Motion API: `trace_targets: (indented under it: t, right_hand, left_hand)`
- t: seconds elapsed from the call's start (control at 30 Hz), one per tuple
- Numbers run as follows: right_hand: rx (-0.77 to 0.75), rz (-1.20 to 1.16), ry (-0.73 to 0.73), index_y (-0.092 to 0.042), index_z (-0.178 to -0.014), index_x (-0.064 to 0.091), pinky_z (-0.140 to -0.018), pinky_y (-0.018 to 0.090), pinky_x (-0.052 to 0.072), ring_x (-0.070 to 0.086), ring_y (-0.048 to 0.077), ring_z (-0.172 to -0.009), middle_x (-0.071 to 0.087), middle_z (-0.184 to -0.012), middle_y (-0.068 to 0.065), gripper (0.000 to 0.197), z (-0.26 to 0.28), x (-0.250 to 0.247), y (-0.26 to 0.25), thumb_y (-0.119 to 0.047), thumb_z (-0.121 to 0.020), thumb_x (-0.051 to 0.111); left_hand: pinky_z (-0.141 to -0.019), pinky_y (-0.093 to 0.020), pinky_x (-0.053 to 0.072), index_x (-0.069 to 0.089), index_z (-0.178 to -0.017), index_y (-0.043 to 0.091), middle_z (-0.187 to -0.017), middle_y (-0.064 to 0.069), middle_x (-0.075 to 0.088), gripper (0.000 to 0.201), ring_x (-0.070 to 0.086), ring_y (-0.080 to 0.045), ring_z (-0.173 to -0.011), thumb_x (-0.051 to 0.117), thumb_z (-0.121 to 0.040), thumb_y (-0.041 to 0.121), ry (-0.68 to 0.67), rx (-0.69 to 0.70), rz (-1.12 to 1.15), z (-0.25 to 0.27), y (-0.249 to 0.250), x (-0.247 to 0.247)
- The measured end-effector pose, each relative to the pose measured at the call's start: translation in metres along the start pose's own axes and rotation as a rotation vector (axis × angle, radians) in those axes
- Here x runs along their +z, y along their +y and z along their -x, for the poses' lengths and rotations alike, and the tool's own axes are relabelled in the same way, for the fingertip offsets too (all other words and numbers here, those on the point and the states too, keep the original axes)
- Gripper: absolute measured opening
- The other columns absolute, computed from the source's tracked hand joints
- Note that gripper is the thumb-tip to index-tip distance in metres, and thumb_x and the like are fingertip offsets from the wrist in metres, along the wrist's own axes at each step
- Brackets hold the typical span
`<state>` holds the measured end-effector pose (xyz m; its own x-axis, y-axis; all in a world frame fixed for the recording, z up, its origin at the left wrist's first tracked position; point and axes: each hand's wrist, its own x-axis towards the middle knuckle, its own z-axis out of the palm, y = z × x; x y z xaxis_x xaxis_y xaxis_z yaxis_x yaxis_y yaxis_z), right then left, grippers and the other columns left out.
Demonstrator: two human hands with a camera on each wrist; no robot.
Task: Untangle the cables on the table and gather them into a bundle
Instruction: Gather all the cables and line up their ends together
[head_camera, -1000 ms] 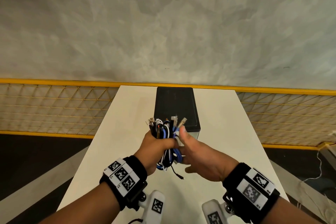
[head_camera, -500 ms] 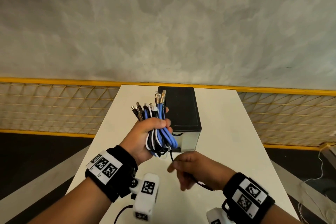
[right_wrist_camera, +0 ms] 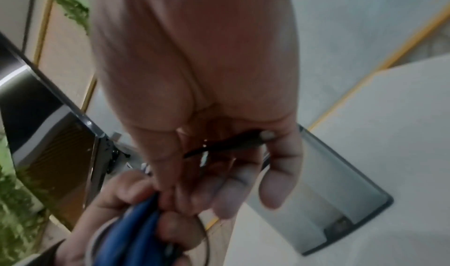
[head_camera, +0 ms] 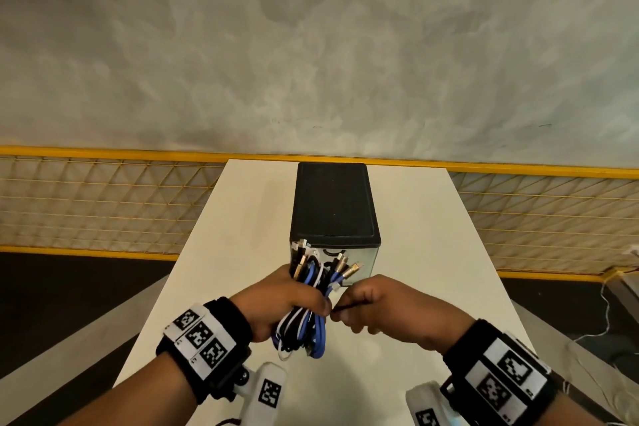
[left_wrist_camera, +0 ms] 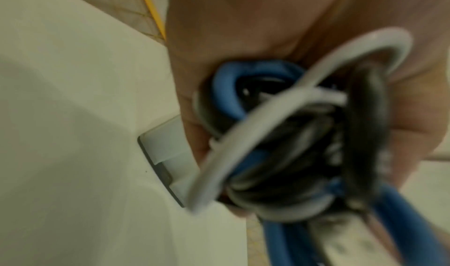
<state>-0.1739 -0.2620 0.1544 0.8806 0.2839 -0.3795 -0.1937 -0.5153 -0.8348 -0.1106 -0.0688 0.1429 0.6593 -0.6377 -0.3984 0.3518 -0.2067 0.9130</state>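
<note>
My left hand (head_camera: 287, 301) grips a folded bundle of blue, black and white cables (head_camera: 311, 290) above the white table (head_camera: 235, 252). Metal plugs stick up from the top of the fist, and cable loops (left_wrist_camera: 280, 135) hang below it. My right hand (head_camera: 373, 304) is just right of the bundle, fingers curled, pinching a thin black cable (head_camera: 340, 308) that runs into the bundle. In the right wrist view the thin black cable (right_wrist_camera: 233, 141) crosses my palm with its plug end near the little finger. The bundle (right_wrist_camera: 136, 226) shows below, held in the left fingers.
A black box (head_camera: 333, 207) stands on the table right behind my hands. A yellow-framed mesh fence (head_camera: 103, 197) runs behind the table, with a grey wall above. Loose white wires (head_camera: 601, 315) lie on the floor at the right.
My left hand lowered the bundle and brought it back towards me, in front of the box. My right hand rose to it, pinching the thin black cable beside the bundle.
</note>
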Motion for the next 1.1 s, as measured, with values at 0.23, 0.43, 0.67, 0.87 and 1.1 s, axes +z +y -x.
trace_targets:
  t: [0.23,0.43,0.67,0.87,1.1]
  right_hand:
    - [0.139,-0.007,0.006,-0.029,-0.088,0.071,-0.066,0.029,0.047,0.066,0.018,-0.082,0.07,-0.099,0.004,0.028,-0.004,0.006,0.009,-0.017,-0.081,0.046]
    - [0.065,-0.318,0.108,-0.011,-0.092,0.074,-0.073,0.032,0.053,0.071,0.018,-0.092,0.073,-0.1,0.011,0.01,-0.004,-0.008,0.017,-0.009,-0.087,0.065]
    - [-0.039,-0.896,-0.037,-0.008,-0.107,0.07,-0.095,0.042,0.049,0.066,0.031,-0.11,0.069,-0.109,0.013,0.036,-0.003,-0.005,0.016,-0.011,-0.07,0.072]
    - [-0.011,-0.751,0.009,-0.02,-0.109,0.067,-0.095,0.04,0.038,0.061,0.018,-0.111,0.067,-0.125,0.004,0.033,-0.005,0.004,0.012,-0.011,-0.078,0.062]
    - [-0.033,-0.685,0.074,-0.013,-0.12,0.061,-0.094,0.043,0.047,0.066,0.024,-0.106,0.067,-0.124,0.01,0.047,-0.01,0.013,0.01,-0.009,-0.074,0.065]
  left_hand:
    - [-0.062,-0.017,0.051,0.068,-0.088,0.013,-0.067,0.01,0.071,0.03,0.067,-0.002,-0.065,0.069,-0.071,-0.012,0.05,0.197,-0.345,0.002,-0.006,0.015]
    - [-0.062,-0.025,0.048,0.065,-0.083,0.019,-0.066,0.01,0.061,0.026,0.058,-0.006,-0.061,0.072,-0.067,0.0,0.065,0.242,-0.387,-0.002,-0.013,0.009]
    - [-0.073,-0.037,0.051,0.071,-0.095,-0.001,-0.083,-0.014,0.065,0.03,0.064,-0.024,-0.08,0.07,-0.065,-0.002,0.18,0.17,-0.058,-0.011,-0.015,0.008]
    - [-0.07,-0.032,0.053,0.075,-0.086,0.007,-0.077,-0.007,0.069,0.023,0.068,-0.018,-0.075,0.071,-0.064,0.001,0.193,0.161,-0.083,-0.015,-0.013,0.005]
    - [-0.071,-0.031,0.057,0.076,-0.09,0.006,-0.077,-0.008,0.073,0.03,0.072,-0.022,-0.077,0.071,-0.06,0.002,0.212,0.143,0.0,-0.016,-0.019,0.003]
